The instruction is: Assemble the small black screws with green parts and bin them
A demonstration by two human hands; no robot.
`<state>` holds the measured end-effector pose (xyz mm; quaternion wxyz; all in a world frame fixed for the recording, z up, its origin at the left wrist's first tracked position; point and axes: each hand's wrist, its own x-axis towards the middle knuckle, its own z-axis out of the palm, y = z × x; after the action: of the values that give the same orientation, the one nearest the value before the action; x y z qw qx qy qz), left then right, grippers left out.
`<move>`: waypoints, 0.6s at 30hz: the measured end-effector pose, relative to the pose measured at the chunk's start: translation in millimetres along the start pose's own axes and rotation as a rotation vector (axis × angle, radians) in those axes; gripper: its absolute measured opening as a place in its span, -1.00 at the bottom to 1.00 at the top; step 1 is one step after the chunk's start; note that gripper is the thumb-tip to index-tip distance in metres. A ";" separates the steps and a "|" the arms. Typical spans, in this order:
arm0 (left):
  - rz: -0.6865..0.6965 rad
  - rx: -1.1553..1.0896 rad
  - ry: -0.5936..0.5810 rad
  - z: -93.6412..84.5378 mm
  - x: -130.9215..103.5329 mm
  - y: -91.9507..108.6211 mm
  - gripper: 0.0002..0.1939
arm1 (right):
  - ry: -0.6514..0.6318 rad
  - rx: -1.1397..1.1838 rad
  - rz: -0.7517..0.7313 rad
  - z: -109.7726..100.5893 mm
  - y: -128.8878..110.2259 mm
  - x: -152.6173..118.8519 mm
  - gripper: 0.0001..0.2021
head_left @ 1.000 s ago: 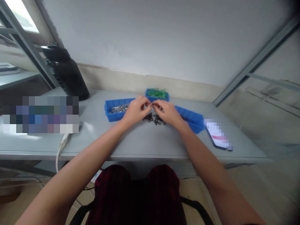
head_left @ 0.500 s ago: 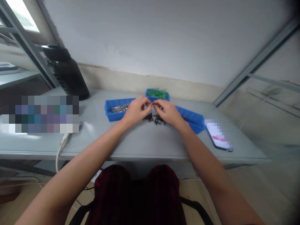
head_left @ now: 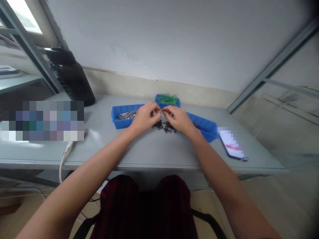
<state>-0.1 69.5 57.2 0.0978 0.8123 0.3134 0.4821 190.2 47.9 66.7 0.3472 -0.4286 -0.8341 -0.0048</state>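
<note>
My left hand (head_left: 147, 114) and my right hand (head_left: 177, 117) meet fingertip to fingertip above the desk, each in a pinch. Whatever sits between the fingertips is too small to make out. Just below them lies a loose pile of small black screw-like pieces (head_left: 167, 127). Left of my left hand is a blue bin (head_left: 122, 124) with shiny silver screw-like pieces (head_left: 127, 115), partly covered by that hand. Another blue bin (head_left: 208, 127) stands beside my right wrist, its contents mostly hidden. Behind my hands a small blue bin (head_left: 167, 103) holds green plastic bags (head_left: 167, 98).
A phone (head_left: 231, 144) lies on the grey desk (head_left: 159, 159) at the right. On the left stand a large black bottle (head_left: 72, 78) and a blurred-out object (head_left: 43, 121) with a white cable (head_left: 65, 156). The wall (head_left: 159, 43) rises close behind the bins.
</note>
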 end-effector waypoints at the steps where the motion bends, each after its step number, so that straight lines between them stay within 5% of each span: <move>1: -0.005 0.005 -0.001 -0.1 0.0 0.2 -0.92 | -0.001 -0.003 0.000 -0.1 0.0 0.0 -0.76; 18: -0.035 0.006 -0.021 -0.7 0.1 1.3 -0.94 | -0.016 0.002 0.016 -0.4 -0.2 0.4 -0.77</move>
<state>-0.1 68.5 58.2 0.1069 0.8121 0.3279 0.4706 190.1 47.9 67.3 0.3411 -0.4349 -0.8334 0.0024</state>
